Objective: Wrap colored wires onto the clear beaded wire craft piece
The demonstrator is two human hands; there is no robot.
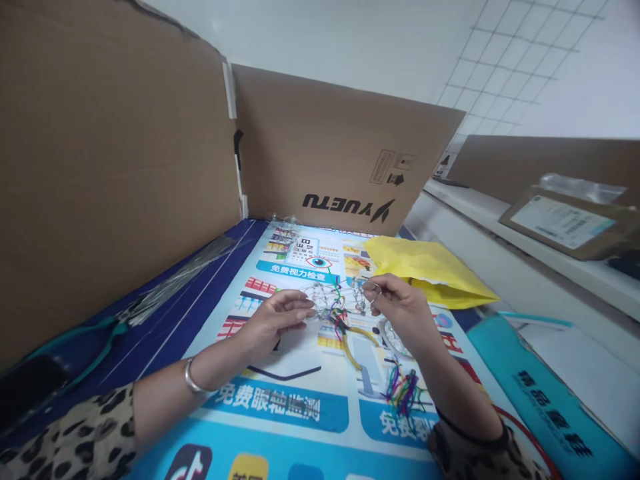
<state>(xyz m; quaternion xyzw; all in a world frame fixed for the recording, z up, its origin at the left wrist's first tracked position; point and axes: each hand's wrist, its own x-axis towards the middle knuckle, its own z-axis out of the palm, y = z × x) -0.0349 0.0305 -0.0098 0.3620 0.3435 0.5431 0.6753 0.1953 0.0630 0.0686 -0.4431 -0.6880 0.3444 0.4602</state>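
My left hand (pixel 273 323) pinches one end of a tangled silvery wire strand (pixel 320 297) that looks set with clear beads. Its other end is between the thumb and fingers of my right hand (pixel 400 307). Coloured threads (pixel 336 310) hang from the strand's middle. Just below it, pliers with yellow handles (pixel 353 347) lie on the printed sheet. Partly hidden by my right wrist is a round clear dish (pixel 393 337) with small shiny pieces. A bunch of multicoloured threads (pixel 405 390) rests nearer to me, by my right forearm.
Cardboard panels (pixel 325 147) stand at the back and left. A yellow envelope (pixel 430 270) lies at the back right, a teal printed bag (pixel 545 387) at the right. On the left are a bundle of thin wires (pixel 175 283) and a teal-edged dark object (pixel 55 380).
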